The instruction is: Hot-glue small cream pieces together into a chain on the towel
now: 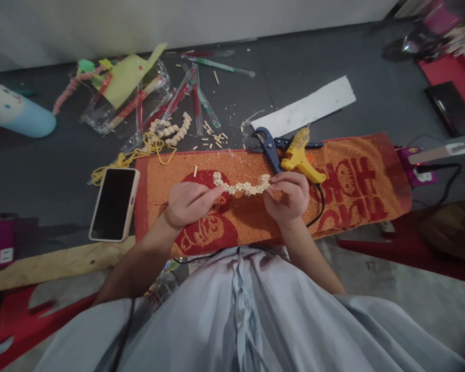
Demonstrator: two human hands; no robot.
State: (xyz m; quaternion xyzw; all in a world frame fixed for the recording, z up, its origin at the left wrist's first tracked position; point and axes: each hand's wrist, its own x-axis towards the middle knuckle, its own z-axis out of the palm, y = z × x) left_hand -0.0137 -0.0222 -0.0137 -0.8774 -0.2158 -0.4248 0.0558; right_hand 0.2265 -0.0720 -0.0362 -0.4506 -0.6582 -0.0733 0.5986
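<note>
A curved chain of small pale wooden pieces point(245, 188) spans the gap between my two hands, above an orange and red towel point(356, 181). My left hand point(191, 202) pinches it near its left part, and a short end curls up beyond the fingertips. At the other end, my right hand point(289, 196) grips it between thumb and fingers. Just past my right hand lie a yellow glue gun point(300, 155) with a black cord and a blue-handled cutter point(270, 150). One loose wooden stick piece point(196, 170) rests on the towel near my left hand.
Left of the towel lies a phone point(114, 204), with yellow cord point(155, 144) behind it. More pale chains point(180, 129), scattered stick bits point(219, 139) and plastic-wrapped tubes point(196, 98) cover the table beyond. A white strip point(306, 106) sits behind the tools; a bottle point(19, 108) lies far left.
</note>
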